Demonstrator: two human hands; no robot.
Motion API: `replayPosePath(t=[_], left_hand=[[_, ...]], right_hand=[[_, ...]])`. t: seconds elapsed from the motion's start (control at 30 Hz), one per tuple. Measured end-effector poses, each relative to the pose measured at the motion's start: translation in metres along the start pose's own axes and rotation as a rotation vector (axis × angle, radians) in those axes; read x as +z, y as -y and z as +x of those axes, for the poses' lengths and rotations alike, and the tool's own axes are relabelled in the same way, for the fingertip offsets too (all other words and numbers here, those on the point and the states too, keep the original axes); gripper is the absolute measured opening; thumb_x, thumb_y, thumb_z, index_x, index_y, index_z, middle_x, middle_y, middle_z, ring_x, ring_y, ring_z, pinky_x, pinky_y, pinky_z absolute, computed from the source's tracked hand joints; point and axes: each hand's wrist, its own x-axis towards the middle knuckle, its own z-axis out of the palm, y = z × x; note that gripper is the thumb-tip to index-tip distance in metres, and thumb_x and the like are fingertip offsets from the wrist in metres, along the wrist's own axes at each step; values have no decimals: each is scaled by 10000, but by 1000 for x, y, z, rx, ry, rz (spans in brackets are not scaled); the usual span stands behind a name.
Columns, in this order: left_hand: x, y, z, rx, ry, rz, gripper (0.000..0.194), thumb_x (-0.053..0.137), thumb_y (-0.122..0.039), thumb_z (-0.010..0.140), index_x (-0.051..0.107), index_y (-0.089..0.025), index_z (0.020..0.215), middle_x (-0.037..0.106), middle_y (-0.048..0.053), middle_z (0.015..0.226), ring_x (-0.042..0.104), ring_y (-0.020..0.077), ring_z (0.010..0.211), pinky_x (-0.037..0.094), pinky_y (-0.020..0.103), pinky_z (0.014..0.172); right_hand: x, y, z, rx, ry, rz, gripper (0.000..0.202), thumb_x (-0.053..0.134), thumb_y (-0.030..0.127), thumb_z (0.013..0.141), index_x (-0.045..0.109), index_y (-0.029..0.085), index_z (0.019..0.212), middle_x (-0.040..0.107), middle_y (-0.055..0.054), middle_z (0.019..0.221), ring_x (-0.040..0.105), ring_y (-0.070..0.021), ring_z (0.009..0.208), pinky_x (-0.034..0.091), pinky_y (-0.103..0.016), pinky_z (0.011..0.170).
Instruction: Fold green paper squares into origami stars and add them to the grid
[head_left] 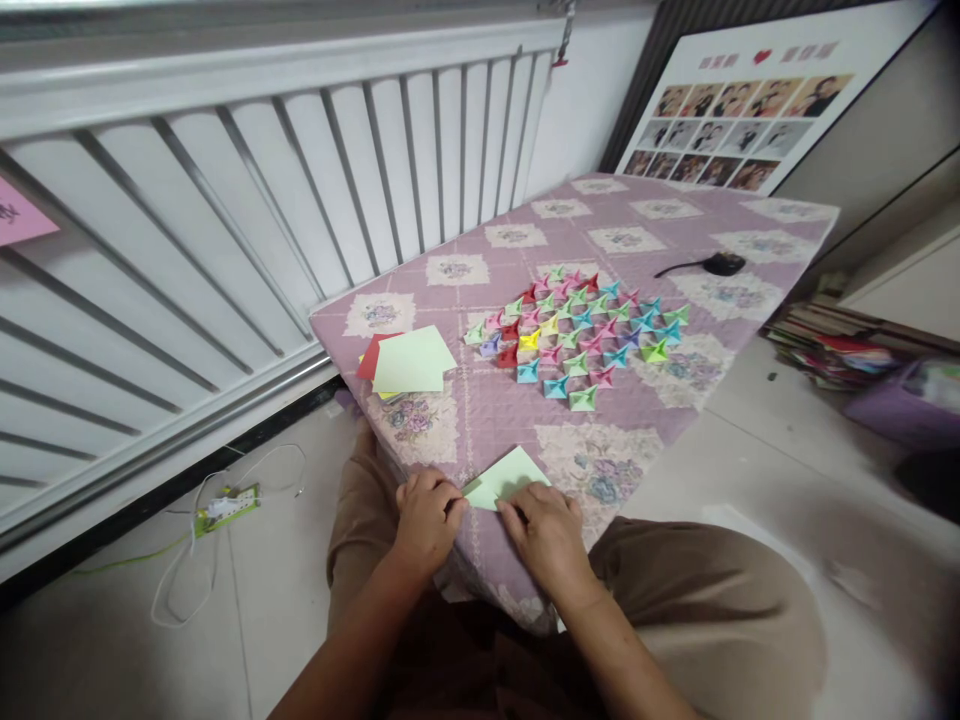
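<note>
A pale green sheet of paper [517,470], partly folded, lies at the near corner of the table. My left hand [429,515] pinches its left corner between thumb and fingers. Over its right side rests my right hand [546,525], fingers bent and pressing the paper down, thumb at the near edge. The hand hides part of that side. Beyond the hands, many small folded paper pieces [574,337] in green, pink, red, blue and yellow stand in rows. To the left is a loose stack of square paper sheets [411,362], pale green on top, with red and yellow beneath.
A purple quilted cloth [495,410] covers the table. A black object with a short cord [724,264] lies at the far right. Along the left runs a white radiator [225,220]. A power strip [229,507] with cables lies on the floor. A photo board [739,110] leans behind.
</note>
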Motion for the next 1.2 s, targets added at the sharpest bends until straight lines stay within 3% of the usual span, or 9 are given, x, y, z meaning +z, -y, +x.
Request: replayPosePath(t=[0.47, 0.93, 1.2], left_hand=[[-7, 3, 22, 34, 180, 186, 169, 582, -362, 853, 643, -219, 785, 615, 24, 909, 524, 214, 921, 343, 346, 790], [-15, -2, 33, 81, 277, 287, 198, 553, -366, 869, 658, -204, 828, 629, 62, 942, 541, 246, 941, 352, 373, 792], [-12, -1, 35, 95, 268, 324, 198, 559, -363, 870, 661, -194, 845, 633, 70, 937, 552, 256, 929, 361, 392, 802]], right_hand=[[4, 0, 10, 24, 6, -109, 267, 564, 352, 874, 595, 205, 653, 612, -22, 730, 527, -187, 762, 246, -321, 685], [3, 2, 15, 53, 46, -157, 266, 570, 347, 867, 592, 210, 640, 634, -25, 728, 543, -199, 758, 251, -325, 683], [4, 2, 16, 55, 53, -186, 267, 575, 361, 865, 597, 210, 646, 637, -32, 733, 547, -203, 757, 249, -326, 666]])
